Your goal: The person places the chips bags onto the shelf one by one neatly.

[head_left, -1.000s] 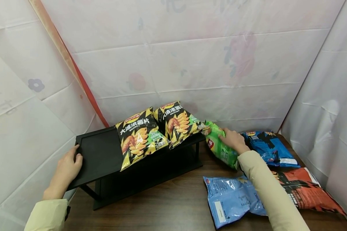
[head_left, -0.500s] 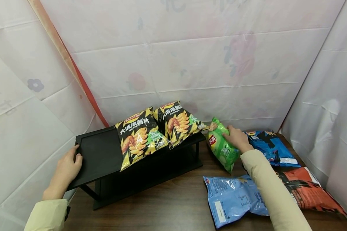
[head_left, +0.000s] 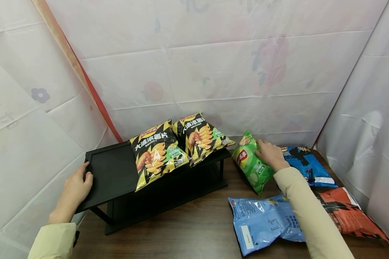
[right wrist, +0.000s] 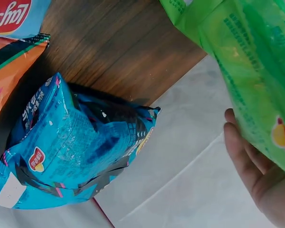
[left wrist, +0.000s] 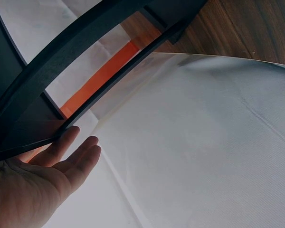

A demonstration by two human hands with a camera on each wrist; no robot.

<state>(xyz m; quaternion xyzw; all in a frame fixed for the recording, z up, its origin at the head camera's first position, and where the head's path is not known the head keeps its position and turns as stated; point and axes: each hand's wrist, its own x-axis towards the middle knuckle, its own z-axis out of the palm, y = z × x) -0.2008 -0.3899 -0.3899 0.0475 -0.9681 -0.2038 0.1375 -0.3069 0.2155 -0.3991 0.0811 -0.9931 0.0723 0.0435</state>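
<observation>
My right hand [head_left: 272, 155] grips a green bag of chips [head_left: 253, 167] by its right side, just right of the black two-tier shelf [head_left: 111, 172]. In the right wrist view, the fingers [right wrist: 242, 154] lie against the back of the green bag, which tilts. At the shelf's left end, my left hand [head_left: 75, 187] holds the edge of the upper board. The left wrist view shows its fingers [left wrist: 80, 164] beside the board's edge. Two black-and-yellow chip bags lie on the upper board, one in the middle [head_left: 157, 154] and one at the right end [head_left: 202, 138].
On the wooden table [head_left: 181, 230] to the right lie a light-blue chip bag [head_left: 262, 223], a dark-blue one [head_left: 306, 165] and an orange-red one [head_left: 350, 212], close to my right forearm [head_left: 311, 212]. White printed sheets [head_left: 230, 72] wall in the back and sides.
My right hand has shifted slightly right with the green chip bag, turning its front more toward the head camera. The left hand and shelf have stayed put.
</observation>
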